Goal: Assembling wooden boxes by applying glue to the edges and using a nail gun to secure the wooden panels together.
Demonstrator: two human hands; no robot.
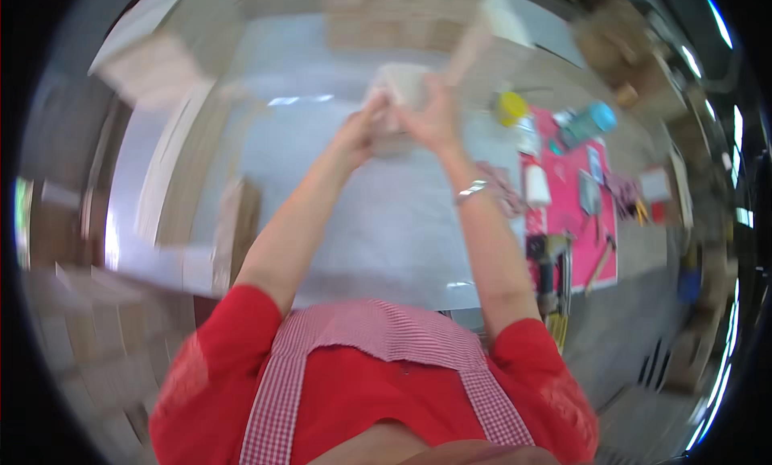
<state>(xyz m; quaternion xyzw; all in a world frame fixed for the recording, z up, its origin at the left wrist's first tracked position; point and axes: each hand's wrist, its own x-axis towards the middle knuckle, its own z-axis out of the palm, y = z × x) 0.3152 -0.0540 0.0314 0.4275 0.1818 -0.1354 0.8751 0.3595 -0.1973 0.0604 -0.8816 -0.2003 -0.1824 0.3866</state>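
Note:
Both arms reach forward over a pale blue-grey worktable (386,240). Between my hands is a pale, boxy piece (404,86), light cream in colour; motion blur hides its exact kind. My left hand (363,134) grips its left side, fingers curled against it. At its right side, my right hand (436,121) holds it with the thumb toward the left hand and the fingers pointing away from me. The fingertips of both hands are smeared.
Stacked light wooden pieces (394,15) line the table's far side, with more boards (181,163) at left. A pink mat (567,200) at right bears a turquoise bottle (591,121), a white bottle (536,185) and a hammer-like tool (601,262). A yellow-topped container (511,108) stands nearby.

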